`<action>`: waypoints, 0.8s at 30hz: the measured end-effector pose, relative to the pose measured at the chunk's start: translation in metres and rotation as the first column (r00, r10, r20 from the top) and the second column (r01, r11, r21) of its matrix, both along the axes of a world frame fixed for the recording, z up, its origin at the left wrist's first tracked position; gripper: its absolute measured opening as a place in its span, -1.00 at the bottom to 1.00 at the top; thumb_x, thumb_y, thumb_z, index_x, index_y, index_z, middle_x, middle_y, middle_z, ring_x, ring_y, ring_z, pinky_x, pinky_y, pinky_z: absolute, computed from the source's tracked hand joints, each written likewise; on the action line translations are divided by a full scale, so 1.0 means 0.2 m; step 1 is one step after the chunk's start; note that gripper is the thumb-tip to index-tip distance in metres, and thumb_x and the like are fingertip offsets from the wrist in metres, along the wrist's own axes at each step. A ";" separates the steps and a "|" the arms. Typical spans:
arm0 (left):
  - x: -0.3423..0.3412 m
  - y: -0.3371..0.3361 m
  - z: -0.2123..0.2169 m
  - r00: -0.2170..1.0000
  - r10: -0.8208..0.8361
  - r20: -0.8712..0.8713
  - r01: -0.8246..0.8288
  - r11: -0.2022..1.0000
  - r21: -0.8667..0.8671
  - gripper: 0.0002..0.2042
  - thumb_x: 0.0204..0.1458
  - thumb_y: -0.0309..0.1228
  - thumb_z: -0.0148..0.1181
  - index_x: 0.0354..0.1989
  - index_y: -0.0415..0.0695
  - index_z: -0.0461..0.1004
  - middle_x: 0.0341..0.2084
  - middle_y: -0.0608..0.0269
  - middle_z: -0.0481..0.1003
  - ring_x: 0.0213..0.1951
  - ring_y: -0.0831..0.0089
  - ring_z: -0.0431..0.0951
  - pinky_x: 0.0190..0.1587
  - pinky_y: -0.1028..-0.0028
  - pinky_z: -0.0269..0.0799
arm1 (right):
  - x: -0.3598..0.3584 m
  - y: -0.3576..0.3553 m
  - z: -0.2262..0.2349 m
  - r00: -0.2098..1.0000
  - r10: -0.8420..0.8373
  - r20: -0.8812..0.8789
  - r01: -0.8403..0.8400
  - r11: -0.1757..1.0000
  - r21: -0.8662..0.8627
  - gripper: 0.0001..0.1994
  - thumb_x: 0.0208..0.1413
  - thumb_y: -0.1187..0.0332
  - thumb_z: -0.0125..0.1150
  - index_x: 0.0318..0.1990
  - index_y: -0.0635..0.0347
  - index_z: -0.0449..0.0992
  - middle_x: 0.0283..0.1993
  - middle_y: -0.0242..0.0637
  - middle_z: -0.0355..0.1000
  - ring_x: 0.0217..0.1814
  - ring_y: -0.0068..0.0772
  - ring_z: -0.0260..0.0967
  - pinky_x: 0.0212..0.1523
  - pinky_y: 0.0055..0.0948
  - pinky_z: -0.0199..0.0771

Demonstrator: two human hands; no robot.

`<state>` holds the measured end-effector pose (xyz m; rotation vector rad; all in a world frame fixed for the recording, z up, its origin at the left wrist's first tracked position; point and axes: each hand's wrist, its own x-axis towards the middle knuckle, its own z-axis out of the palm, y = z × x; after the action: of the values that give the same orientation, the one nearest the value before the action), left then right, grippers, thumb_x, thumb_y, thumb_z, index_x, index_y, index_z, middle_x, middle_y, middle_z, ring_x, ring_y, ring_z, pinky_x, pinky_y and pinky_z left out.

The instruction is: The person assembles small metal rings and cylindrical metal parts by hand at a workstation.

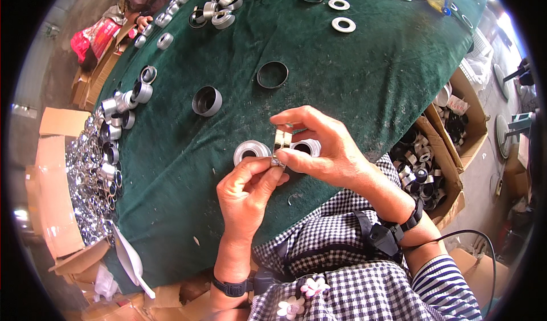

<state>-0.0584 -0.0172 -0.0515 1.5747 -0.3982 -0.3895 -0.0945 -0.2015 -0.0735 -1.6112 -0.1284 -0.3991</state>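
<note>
Near the front edge of the cloth, both hands meet at a narrow shiny metal ring (281, 139). My right hand (330, 150) grips it between thumb and fingers, standing on edge. Thumb and forefinger of my left hand (244, 194) are pinched at its lower end; fingertips partly hide that spot. Just behind them sit a silver-white collar ring (249, 151) on the left and a similar collar (310, 146) on the right, partly covered by my right hand. Farther off are a grey cup-shaped ring (207, 101) and a thin black ring (272, 75).
Green cloth (171, 207) covers the table. At left, a cardboard box (57, 201) holds many shiny rings beside a white scoop (130, 258). Cardboard boxes (450, 178) of parts stand right. Grey rings (222, 5) and white washers (343, 25) lie far; another person's hand (143, 22) is far left.
</note>
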 end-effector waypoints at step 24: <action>0.25 0.66 -0.29 0.917 0.384 0.111 -0.398 0.856 0.330 -0.68 0.20 -0.46 0.15 0.11 -0.22 0.42 -0.13 0.12 0.53 -0.41 0.55 0.52 -0.37 0.53 0.48 | -0.22 -0.27 -0.19 0.931 -0.363 0.047 0.247 0.526 -0.814 -0.65 -0.12 0.33 0.44 -0.16 0.17 0.48 0.16 -0.08 0.37 0.17 0.05 0.30 0.16 -0.07 0.36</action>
<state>-0.0076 0.1147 -0.1105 1.9620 -0.0278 -0.1111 -0.1392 -0.2548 -0.1120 -2.6096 0.1047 -0.5505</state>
